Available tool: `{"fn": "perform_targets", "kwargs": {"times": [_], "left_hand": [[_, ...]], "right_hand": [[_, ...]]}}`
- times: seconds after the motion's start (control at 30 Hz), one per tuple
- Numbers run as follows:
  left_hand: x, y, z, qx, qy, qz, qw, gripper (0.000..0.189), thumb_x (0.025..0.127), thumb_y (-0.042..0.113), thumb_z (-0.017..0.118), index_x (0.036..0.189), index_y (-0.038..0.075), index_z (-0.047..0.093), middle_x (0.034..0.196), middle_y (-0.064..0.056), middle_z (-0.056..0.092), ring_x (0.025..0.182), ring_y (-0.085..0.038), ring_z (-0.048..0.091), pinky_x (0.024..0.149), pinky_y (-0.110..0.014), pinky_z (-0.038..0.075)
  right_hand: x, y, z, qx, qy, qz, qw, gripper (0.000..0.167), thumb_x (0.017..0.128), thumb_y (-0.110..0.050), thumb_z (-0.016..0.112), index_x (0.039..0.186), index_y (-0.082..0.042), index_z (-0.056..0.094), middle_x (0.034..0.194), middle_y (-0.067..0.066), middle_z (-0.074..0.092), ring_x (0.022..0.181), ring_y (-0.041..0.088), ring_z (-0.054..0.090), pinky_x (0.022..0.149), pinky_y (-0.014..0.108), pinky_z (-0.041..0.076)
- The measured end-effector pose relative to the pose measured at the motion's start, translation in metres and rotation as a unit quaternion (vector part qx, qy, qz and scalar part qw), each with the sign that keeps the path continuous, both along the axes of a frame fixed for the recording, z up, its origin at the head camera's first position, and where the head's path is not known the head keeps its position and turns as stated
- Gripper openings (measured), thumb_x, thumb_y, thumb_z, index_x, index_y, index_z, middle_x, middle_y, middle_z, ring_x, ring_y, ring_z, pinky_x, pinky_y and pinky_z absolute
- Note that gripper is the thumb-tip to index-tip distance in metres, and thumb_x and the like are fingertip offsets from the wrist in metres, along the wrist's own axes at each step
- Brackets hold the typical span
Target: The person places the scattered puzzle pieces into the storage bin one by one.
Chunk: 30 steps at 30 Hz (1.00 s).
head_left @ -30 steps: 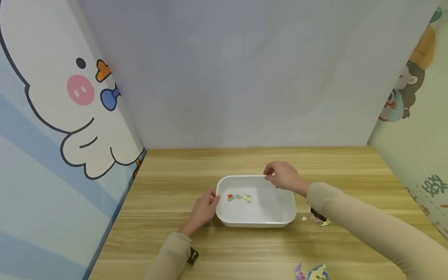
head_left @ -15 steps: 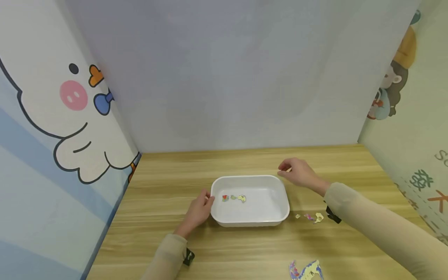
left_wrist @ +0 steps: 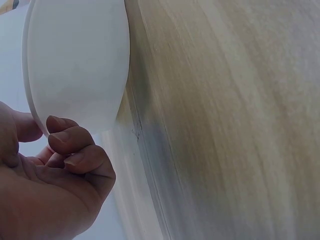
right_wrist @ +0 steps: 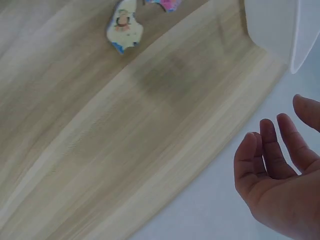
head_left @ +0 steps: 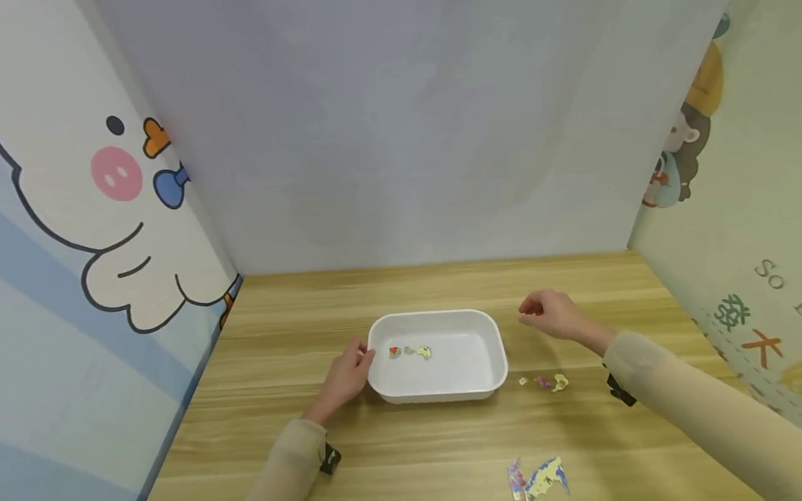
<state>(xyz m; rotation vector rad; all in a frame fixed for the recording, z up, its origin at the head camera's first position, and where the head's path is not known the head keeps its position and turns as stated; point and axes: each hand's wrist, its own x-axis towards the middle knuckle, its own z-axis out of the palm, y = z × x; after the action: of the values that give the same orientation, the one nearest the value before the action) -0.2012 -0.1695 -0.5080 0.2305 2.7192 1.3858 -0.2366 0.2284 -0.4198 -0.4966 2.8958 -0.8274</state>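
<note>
A white rectangular plastic tray (head_left: 460, 369) stands on the table, with small colourful torn-looking scraps (head_left: 424, 352) lying in its left half. My left hand (head_left: 346, 372) grips the tray's left rim; in the left wrist view the thumb is on the rim and curled fingers (left_wrist: 72, 140) lie against the outer wall. Beyond the tray's right end, apart from it, my right hand (head_left: 553, 315) hovers over the table. Its fingers (right_wrist: 272, 155) are loosely bent and hold nothing in the right wrist view.
Right of the tray lie several small scraps (head_left: 560, 382) on the wooden table (head_left: 407, 452). Larger purple and yellow pieces (head_left: 546, 477) lie near the front. A pale backdrop (head_left: 401, 139) closes the table's far side, with printed walls left and right.
My right hand has left the tray's far rim and moved right, clear of the tray. The left hand stays on the left rim. The head view has shifted a little.
</note>
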Motion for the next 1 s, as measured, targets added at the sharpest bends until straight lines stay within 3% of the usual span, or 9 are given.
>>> {"fn": "perform_targets", "kwargs": {"times": [0.27,0.4,0.57,0.77,1.0], "left_hand": [[0.000,-0.004,0.000,-0.001,0.009,0.009,0.9999,0.011,0.100,0.017,0.050,0.100,0.006,0.049,0.069,-0.004,0.060,0.057,-0.015,0.049,0.052,-0.030,0.039],[-0.001,-0.002,-0.001,0.000,0.005,0.005,1.0000,0.010,0.100,0.017,0.050,0.100,0.007,0.049,0.068,-0.003,0.060,0.056,-0.015,0.048,0.052,-0.030,0.039],[-0.001,0.000,0.000,0.001,-0.002,0.002,1.0000,0.011,0.100,0.017,0.050,0.101,0.007,0.049,0.070,-0.003,0.060,0.057,-0.015,0.048,0.052,-0.030,0.039],[0.000,0.000,0.002,-0.001,-0.008,0.003,1.0000,0.011,0.100,0.018,0.049,0.102,0.007,0.048,0.068,-0.003,0.058,0.056,-0.016,0.047,0.051,-0.029,0.038],[0.001,0.000,0.004,0.001,-0.010,0.002,0.9999,0.011,0.100,0.017,0.049,0.102,0.006,0.048,0.066,-0.002,0.055,0.056,-0.016,0.047,0.050,-0.029,0.038]], "right_hand": [[0.015,0.017,-0.028,0.060,-0.023,0.047,0.9968,0.019,0.085,-0.014,0.069,0.093,0.003,0.067,0.092,0.014,0.067,0.087,0.033,0.062,0.077,0.048,0.049],[0.025,0.024,-0.038,0.062,-0.048,0.052,0.9955,0.015,0.078,-0.014,0.076,0.084,-0.002,0.068,0.084,0.007,0.067,0.078,0.025,0.061,0.072,0.043,0.050],[0.037,0.024,-0.044,0.074,-0.083,0.059,0.9921,0.022,0.069,-0.020,0.085,0.077,-0.010,0.067,0.076,-0.004,0.061,0.069,0.014,0.052,0.065,0.035,0.046],[0.044,0.021,-0.049,0.104,-0.058,0.080,0.9897,0.023,0.065,-0.015,0.086,0.075,-0.012,0.065,0.073,-0.007,0.057,0.068,0.014,0.046,0.065,0.035,0.041],[0.043,0.021,-0.054,0.071,-0.058,0.099,0.9908,0.023,0.068,-0.008,0.084,0.077,-0.012,0.063,0.070,-0.007,0.056,0.066,0.011,0.049,0.061,0.031,0.043]]}}
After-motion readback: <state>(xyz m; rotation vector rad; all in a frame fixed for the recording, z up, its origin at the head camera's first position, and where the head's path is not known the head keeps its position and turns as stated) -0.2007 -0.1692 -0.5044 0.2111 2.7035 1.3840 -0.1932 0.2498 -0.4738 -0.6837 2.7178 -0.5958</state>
